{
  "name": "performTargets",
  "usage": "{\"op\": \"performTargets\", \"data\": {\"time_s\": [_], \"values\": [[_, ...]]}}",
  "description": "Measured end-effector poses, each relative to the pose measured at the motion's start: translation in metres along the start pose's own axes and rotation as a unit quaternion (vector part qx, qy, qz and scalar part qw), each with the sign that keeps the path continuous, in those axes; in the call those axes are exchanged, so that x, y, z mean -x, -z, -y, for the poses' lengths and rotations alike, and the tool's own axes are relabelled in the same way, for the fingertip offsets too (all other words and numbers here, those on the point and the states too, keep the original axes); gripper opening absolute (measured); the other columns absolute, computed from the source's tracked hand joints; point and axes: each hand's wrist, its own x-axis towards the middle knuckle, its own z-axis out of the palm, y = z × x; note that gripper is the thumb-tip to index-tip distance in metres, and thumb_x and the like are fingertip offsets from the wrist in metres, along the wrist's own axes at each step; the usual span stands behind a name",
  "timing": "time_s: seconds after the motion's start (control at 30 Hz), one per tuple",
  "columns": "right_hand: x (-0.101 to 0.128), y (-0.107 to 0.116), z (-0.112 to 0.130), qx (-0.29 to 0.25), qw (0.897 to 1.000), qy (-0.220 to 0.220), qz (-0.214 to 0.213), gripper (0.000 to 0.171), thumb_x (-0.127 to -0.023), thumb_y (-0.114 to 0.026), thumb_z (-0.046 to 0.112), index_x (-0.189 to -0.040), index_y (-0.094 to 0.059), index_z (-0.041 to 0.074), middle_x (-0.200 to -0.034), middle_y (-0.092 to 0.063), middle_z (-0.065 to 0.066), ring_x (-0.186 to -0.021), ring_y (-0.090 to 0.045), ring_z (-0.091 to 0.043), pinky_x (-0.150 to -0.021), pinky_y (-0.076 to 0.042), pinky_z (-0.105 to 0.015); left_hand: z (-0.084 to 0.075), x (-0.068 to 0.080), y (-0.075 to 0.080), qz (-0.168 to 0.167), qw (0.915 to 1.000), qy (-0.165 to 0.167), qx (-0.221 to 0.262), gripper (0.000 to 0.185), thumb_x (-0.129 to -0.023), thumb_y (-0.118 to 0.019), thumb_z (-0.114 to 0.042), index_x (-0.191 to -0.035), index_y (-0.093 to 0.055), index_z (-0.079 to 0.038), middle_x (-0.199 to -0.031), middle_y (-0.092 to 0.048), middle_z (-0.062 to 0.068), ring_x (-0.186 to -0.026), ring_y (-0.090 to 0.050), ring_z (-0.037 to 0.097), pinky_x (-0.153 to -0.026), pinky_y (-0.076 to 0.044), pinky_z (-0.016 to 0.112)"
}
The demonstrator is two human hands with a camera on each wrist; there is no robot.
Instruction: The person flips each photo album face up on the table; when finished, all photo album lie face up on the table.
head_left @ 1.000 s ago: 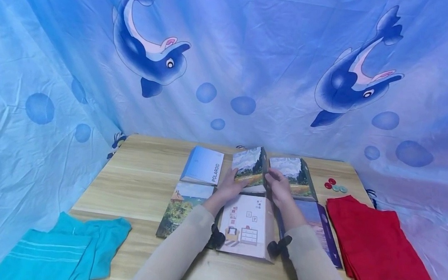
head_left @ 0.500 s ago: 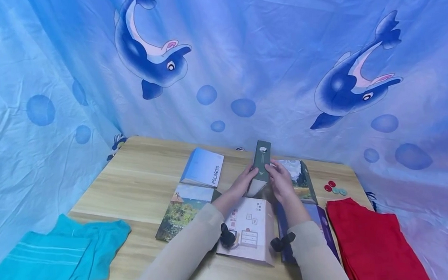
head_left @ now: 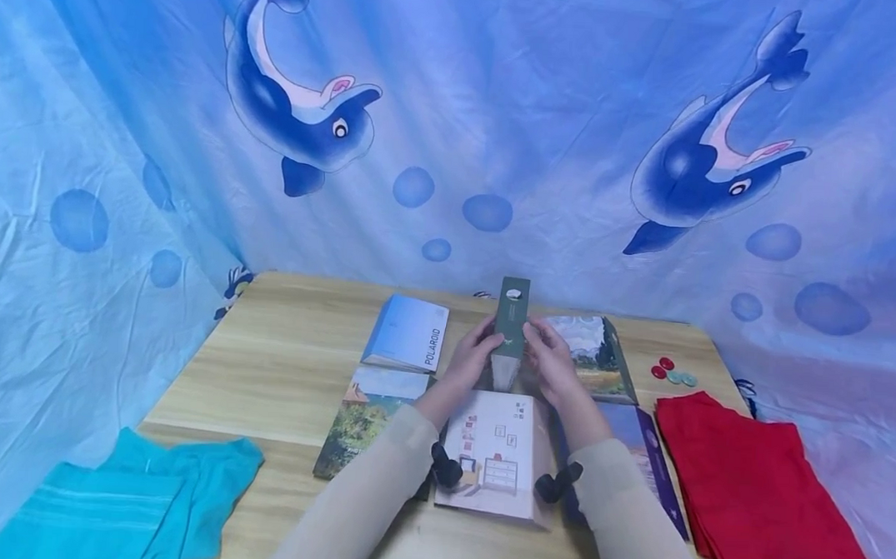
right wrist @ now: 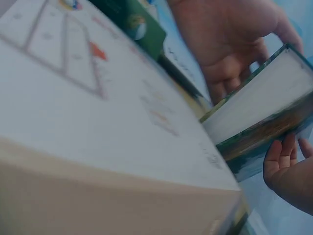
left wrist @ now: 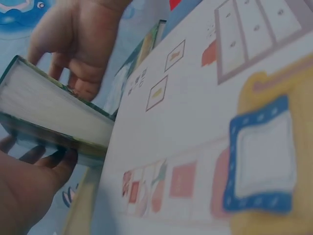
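Observation:
Both hands hold a thick photo album (head_left: 511, 316) with a green spine, stood spine up at the back middle of the table. My left hand (head_left: 468, 364) grips its left cover, thumb by the spine. From the other side my right hand (head_left: 553, 363) holds the right cover. In the left wrist view the pale page block (left wrist: 54, 105) shows between the covers, with left-hand fingers (left wrist: 58, 164) against one of them. Just in front lies a white album (head_left: 485, 456) with furniture drawings.
A blue POLAROID album (head_left: 406, 332) and a garden-picture album (head_left: 367, 418) lie left. On the right are a landscape album (head_left: 591, 357) and a purple-spined album (head_left: 631, 454). Red cloth (head_left: 754, 493), teal cloth (head_left: 130, 499) and several small discs (head_left: 660, 372) lie farther out.
The held album has turned from painted cover facing up to green spine up, then shifted slightly left. Both hands have moved with it; the other albums stay put.

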Motion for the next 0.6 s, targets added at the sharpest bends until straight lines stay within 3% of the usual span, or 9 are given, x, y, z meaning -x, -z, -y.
{"op": "performTargets", "data": {"time_s": [0.17, 0.4, 0.6], "values": [[-0.006, 0.001, -0.008, -0.005, 0.999, -0.028, 0.017, 0.062, -0.106, -0.054, 0.024, -0.157, -0.029, 0.000, -0.155, -0.038, -0.023, -0.140, -0.043, -0.036, -0.117, -0.036, -0.045, -0.004, 0.000, 0.009, -0.005, 0.9998, -0.009, 0.019, 0.055, -0.104, -0.054, -0.029, -0.157, -0.040, -0.024, -0.151, -0.050, 0.009, -0.130, -0.054, 0.030, -0.107, -0.047, 0.044], [-0.011, 0.007, -0.015, 0.010, 0.999, -0.040, 0.025, 0.064, -0.104, -0.058, 0.023, -0.156, -0.030, -0.002, -0.159, -0.032, -0.024, -0.146, -0.032, -0.041, -0.120, -0.030, -0.048, -0.003, -0.002, 0.019, -0.009, 0.9999, -0.003, 0.009, 0.062, -0.100, -0.062, -0.036, -0.157, -0.039, -0.024, -0.155, -0.044, 0.009, -0.134, -0.051, 0.031, -0.107, -0.046, 0.046], [-0.009, 0.013, -0.020, 0.003, 0.998, -0.065, 0.024, 0.066, -0.106, -0.054, 0.019, -0.158, -0.021, -0.005, -0.163, -0.024, -0.025, -0.150, -0.024, -0.040, -0.122, -0.027, -0.045, -0.006, -0.001, 0.032, -0.017, 0.9995, 0.013, 0.025, 0.060, -0.102, -0.061, -0.028, -0.157, -0.039, -0.019, -0.155, -0.045, 0.010, -0.132, -0.052, 0.031, -0.107, -0.047, 0.043]]}}
